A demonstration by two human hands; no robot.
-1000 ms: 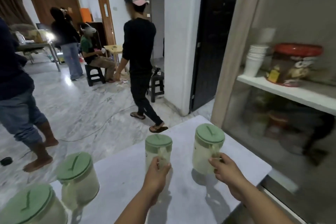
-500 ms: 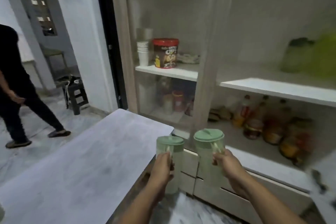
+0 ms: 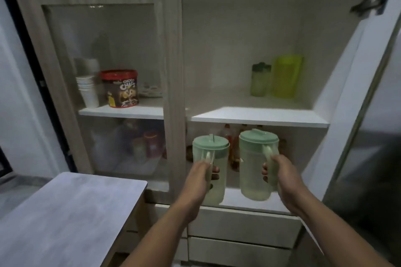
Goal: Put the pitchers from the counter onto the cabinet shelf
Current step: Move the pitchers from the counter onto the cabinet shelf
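Note:
I hold two translucent pitchers with pale green lids in front of the open right half of the cabinet. My left hand grips the handle of the left pitcher. My right hand grips the handle of the right pitcher. Both pitchers are upright, in the air, level with the lower compartment and below the white middle shelf. The counter lies at lower left with no pitcher visible on it.
A green bottle and a yellow-green container stand at the back right of the middle shelf. Bottles and jars fill the lower compartment behind the pitchers. The open cabinet door stands at right. Behind the left glass door are paper cups and a cereal tub.
I lifted both pitchers off the counter and turned right to face the cabinet. The room with people has left the view, and the pitchers are now close to the open compartment.

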